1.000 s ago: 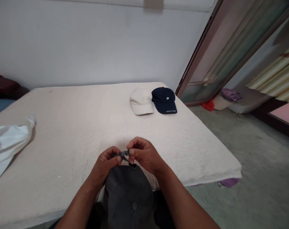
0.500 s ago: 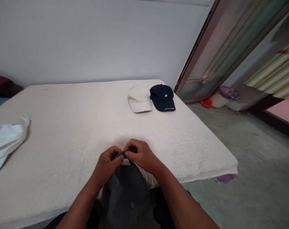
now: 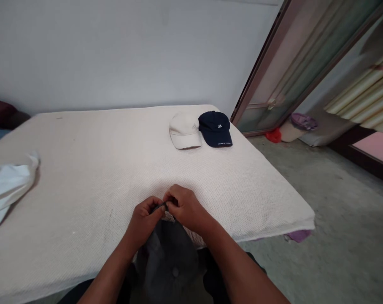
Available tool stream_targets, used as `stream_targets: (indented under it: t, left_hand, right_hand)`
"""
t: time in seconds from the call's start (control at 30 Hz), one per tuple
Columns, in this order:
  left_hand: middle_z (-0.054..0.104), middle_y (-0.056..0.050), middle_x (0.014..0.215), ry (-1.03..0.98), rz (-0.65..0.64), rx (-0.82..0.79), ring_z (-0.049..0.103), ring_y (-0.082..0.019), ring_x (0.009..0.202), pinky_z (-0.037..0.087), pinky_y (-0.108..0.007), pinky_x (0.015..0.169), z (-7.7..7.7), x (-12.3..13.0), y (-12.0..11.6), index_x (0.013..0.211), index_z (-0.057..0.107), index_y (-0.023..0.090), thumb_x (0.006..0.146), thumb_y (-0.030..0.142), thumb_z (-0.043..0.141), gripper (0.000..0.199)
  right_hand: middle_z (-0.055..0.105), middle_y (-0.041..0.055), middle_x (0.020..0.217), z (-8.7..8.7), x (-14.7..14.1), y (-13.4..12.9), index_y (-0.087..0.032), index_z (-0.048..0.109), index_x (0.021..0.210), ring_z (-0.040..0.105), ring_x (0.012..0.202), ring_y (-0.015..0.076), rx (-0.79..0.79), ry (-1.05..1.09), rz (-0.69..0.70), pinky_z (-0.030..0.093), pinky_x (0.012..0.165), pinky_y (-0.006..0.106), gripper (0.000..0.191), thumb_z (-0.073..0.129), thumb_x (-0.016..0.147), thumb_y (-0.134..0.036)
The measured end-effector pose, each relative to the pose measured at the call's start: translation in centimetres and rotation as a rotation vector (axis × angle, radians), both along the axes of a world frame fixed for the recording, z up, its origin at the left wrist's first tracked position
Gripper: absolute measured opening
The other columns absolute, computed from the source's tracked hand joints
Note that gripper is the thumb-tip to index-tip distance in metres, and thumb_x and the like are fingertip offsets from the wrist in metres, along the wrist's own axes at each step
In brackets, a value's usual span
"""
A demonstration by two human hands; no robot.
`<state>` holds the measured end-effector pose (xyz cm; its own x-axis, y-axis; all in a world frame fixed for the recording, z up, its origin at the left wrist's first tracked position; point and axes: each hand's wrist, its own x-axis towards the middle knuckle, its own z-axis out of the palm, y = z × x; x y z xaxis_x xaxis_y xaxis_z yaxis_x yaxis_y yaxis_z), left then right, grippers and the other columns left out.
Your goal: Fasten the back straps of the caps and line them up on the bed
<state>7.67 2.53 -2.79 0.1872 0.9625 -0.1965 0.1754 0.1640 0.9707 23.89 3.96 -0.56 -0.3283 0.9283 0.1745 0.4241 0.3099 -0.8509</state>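
Observation:
A dark grey cap (image 3: 172, 261) hangs at the near edge of the bed, its top button facing up and its back opening towards the far side. My left hand (image 3: 145, 217) pinches one end of the strap at that opening. Close beside it, my right hand (image 3: 185, 207) is closed on the strap from the other side, fingertips almost touching those of the left. The fingers hide most of the strap and its fastening. Farther off lie a cream cap (image 3: 184, 131) and a navy cap (image 3: 215, 128), side by side with their brims facing me.
The caps lie on a bed with a pale textured cover (image 3: 93, 169). A crumpled white cloth or bag (image 3: 11, 181) is at the left edge. A bin with a purple liner (image 3: 300, 124) and a red bag (image 3: 273, 135) stand on the floor at right.
My right hand has turned slightly and its fingers have curled in more over the strap. My left hand has shifted a little to the right. Both still hold the cap.

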Motion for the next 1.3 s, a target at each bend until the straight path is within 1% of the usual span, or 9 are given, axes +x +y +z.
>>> stream_targets:
  t: [0.13, 0.27, 0.43, 0.53, 0.67, 0.87, 1.17, 1.3]
  left_hand:
    - [0.055, 0.003, 0.067, -0.012, -0.006, 0.002, 0.048, -0.011, 0.062, 0.037, -0.022, 0.058, -0.27, -0.16, 0.09, 0.075, 0.061, 0.017, 0.076, 0.031, 0.061, 0.014]
    - [0.054, 0.003, 0.065, -0.032, -0.013, -0.020, 0.047, -0.011, 0.059, 0.036, -0.022, 0.056, -0.32, -0.32, 0.13, 0.076, 0.061, 0.017, 0.076, 0.033, 0.061, 0.016]
    - [0.055, 0.003, 0.065, -0.024, -0.013, -0.011, 0.048, -0.011, 0.059, 0.036, -0.023, 0.057, -0.02, -0.23, 0.12, 0.075, 0.060, 0.017, 0.076, 0.034, 0.061, 0.017]
    - [0.056, 0.003, 0.064, -0.013, -0.009, -0.001, 0.048, -0.012, 0.059, 0.037, -0.023, 0.057, 0.20, -0.12, 0.13, 0.072, 0.059, 0.017, 0.075, 0.033, 0.061, 0.016]
    - [0.056, 0.003, 0.064, -0.006, -0.017, 0.000, 0.048, -0.012, 0.059, 0.036, -0.023, 0.057, 0.30, -0.12, 0.11, 0.072, 0.059, 0.017, 0.076, 0.032, 0.061, 0.015]
    - [0.058, 0.003, 0.067, -0.047, -0.021, -0.041, 0.050, -0.012, 0.061, 0.037, -0.023, 0.058, 0.32, -0.32, 0.08, 0.075, 0.060, 0.017, 0.075, 0.031, 0.062, 0.014]
    - [0.056, 0.003, 0.064, -0.007, 0.007, -0.045, 0.049, -0.012, 0.059, 0.037, -0.023, 0.056, 0.05, -0.03, 0.10, 0.075, 0.059, 0.017, 0.073, 0.031, 0.063, 0.014]
    - [0.057, 0.003, 0.064, 0.028, 0.017, -0.011, 0.050, -0.013, 0.059, 0.037, -0.024, 0.056, -0.08, 0.05, 0.09, 0.074, 0.060, 0.017, 0.073, 0.031, 0.062, 0.014]
  right_hand:
    - [0.060, 0.0006, 0.078, -0.19, 0.02, 0.03, -0.016, 0.059, 0.079, 0.053, 0.074, 0.0109, 0.020, 0.005, 0.030, 0.037, 0.066, 0.022, 0.015, 0.051, 0.072, -0.005]
    - [0.060, 0.0005, 0.078, -0.09, 0.11, 0.14, -0.017, 0.058, 0.079, 0.053, 0.073, 0.0113, -0.032, 0.015, 0.035, 0.038, 0.066, 0.022, 0.015, 0.051, 0.072, -0.005]
    - [0.059, 0.0001, 0.076, -0.09, 0.26, 0.23, -0.018, 0.058, 0.078, 0.052, 0.071, 0.0113, -0.067, 0.041, 0.038, 0.037, 0.064, 0.023, 0.013, 0.051, 0.073, -0.008]
    - [0.059, 0.0000, 0.076, -0.16, 0.37, 0.23, -0.018, 0.058, 0.079, 0.052, 0.070, 0.0111, -0.084, 0.054, 0.041, 0.037, 0.064, 0.023, 0.015, 0.050, 0.073, -0.007]
    - [0.059, 0.0000, 0.075, -0.23, 0.44, 0.22, -0.018, 0.059, 0.078, 0.051, 0.070, 0.0111, -0.109, 0.051, 0.032, 0.037, 0.064, 0.023, 0.016, 0.049, 0.072, -0.006]
    - [0.059, -0.0007, 0.073, -0.42, 0.31, 0.18, -0.018, 0.059, 0.078, 0.051, 0.068, 0.0107, -0.138, 0.083, 0.023, 0.036, 0.060, 0.022, 0.014, 0.051, 0.071, -0.008]
    - [0.059, -0.0004, 0.073, -0.14, 0.33, 0.22, -0.018, 0.059, 0.077, 0.051, 0.068, 0.0110, -0.102, 0.037, 0.028, 0.036, 0.062, 0.023, 0.014, 0.052, 0.072, -0.007]
    - [0.060, -0.0004, 0.074, -0.04, 0.31, 0.34, -0.018, 0.059, 0.077, 0.052, 0.070, 0.0112, -0.076, 0.019, 0.042, 0.037, 0.064, 0.023, 0.016, 0.051, 0.071, -0.005]
